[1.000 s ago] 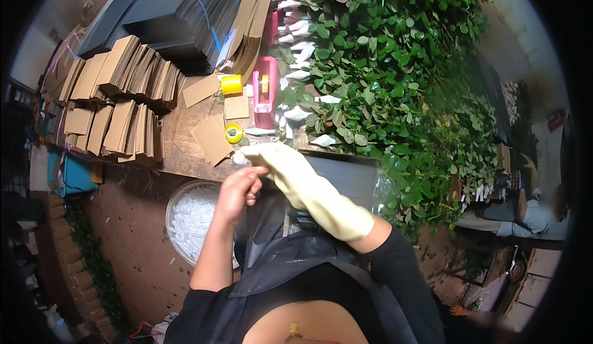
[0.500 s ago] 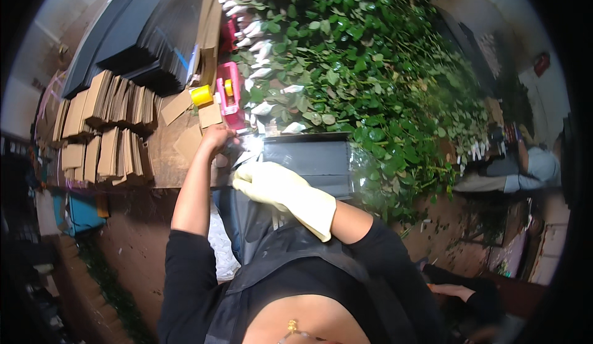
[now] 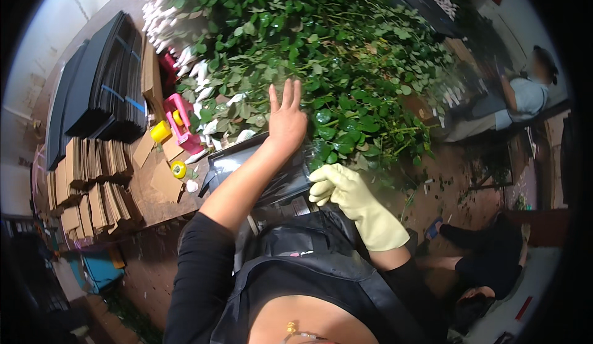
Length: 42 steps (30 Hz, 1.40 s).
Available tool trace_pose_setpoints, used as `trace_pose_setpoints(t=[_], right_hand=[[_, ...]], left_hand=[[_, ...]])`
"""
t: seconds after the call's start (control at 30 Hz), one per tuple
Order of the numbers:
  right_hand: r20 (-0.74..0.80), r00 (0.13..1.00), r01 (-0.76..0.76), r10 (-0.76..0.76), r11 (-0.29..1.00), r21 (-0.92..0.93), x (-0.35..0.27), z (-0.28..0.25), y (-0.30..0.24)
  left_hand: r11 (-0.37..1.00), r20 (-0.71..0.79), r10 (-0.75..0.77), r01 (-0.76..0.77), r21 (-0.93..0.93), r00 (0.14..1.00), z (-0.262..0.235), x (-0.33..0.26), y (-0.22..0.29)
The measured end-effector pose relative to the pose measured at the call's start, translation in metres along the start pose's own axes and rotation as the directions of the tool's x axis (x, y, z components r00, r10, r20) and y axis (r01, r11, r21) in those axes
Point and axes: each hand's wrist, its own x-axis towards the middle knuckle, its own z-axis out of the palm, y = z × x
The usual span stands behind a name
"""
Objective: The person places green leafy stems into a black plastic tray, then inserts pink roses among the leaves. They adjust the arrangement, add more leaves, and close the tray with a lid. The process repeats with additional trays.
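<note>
Black sleeves (image 3: 201, 264), dark apron (image 3: 287, 242), pale yellow right glove (image 3: 357, 203), apparently a gold pendant (image 3: 291, 327).

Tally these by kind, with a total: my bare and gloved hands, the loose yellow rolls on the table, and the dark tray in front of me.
Bare left hand: 1
Gloved right hand: 1
Loose yellow rolls: 2
Dark tray: 1
Total: 5

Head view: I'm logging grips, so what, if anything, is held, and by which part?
Left hand, fingers spread over leaves: nothing visibly held. Gloved right hand, curled beside the black tray: cannot tell whether it holds anything.
</note>
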Motion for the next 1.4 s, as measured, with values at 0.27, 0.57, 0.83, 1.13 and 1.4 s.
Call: trace_pose_setpoints(t=[0.27, 0.57, 0.83, 1.13, 1.4], right_hand=[[-0.183, 0.962, -0.215, 0.204, 0.976, -0.042, 0.025, -0.075, 0.134], [-0.295, 0.953, -0.295, 0.068, 0.0, -0.955, 0.012, -0.031, 0.048], [0.755, 0.5, 0.866, -0.424, 0.213, -0.453, 0.039, 0.101, -0.005], [0.776, 0.443, 0.879, 0.449, -0.39, -0.276, 0.126, 0.177, 0.063], [0.772, 0.42, 0.902, -0.478, 0.122, -0.415, -0.008, 0.15, -0.056]], left_hand=[[0.755, -0.421, -0.203, -0.132, -0.642, 0.884, -0.004, 0.001, -0.02], [0.456, -0.377, -0.561, -0.105, -0.884, 0.737, 0.002, -0.141, -0.082], [-0.255, 0.236, -0.86, 0.019, -0.967, 0.453, 0.124, -0.296, -0.106], [-0.474, 0.439, -0.818, -0.002, -0.881, 0.372, 0.122, -0.328, -0.1], [-0.88, 0.231, -0.016, 0.096, -0.464, 0.973, 0.055, -0.234, -0.074]])
